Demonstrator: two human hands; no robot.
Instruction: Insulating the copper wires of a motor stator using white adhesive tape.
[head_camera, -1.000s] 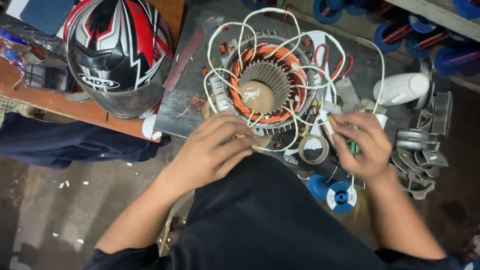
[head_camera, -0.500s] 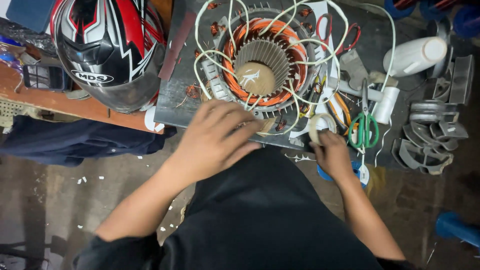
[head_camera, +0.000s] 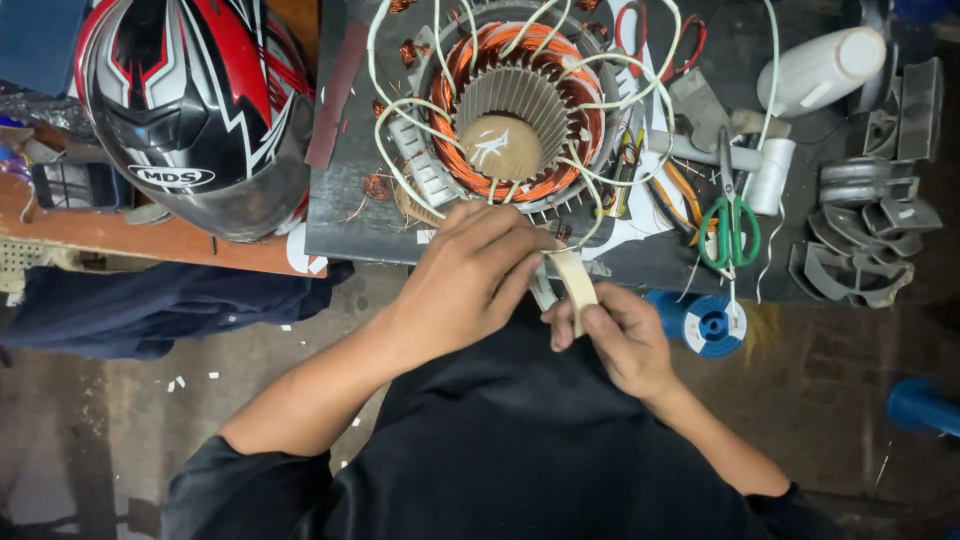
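The left hand (head_camera: 470, 275) and the right hand (head_camera: 610, 335) meet just in front of the near edge of the dark worktop (head_camera: 345, 215), above the person's dark-clothed lap. Between them is a roll of pale tape (head_camera: 575, 285), standing on edge and tilted. The right hand's fingers are clenched around its lower part, thumb pressed on the near face. The left hand's fingers are curled, with the fingertips pinching at the top of the roll, at about 11 o'clock from the right hand.

At 12 o'clock from the hands, an electric motor stator (head_camera: 515, 110) lies flat on the worktop, its copper windings ringing a finned core, with white sleeved wires (head_camera: 400, 150) looping out over it. At 2 o'clock from the hands, green-handled scissors (head_camera: 730, 225) lie near a white plastic bottle (head_camera: 820, 65) lying on its side. A blue spool (head_camera: 705, 320) sits just beside the right hand at 3 o'clock. Grey metal brackets (head_camera: 865, 225) are stacked farther right. At 10 o'clock, a red, black and white motorcycle helmet (head_camera: 195, 110) rests on an orange shelf (head_camera: 120, 235), well apart from the hands.
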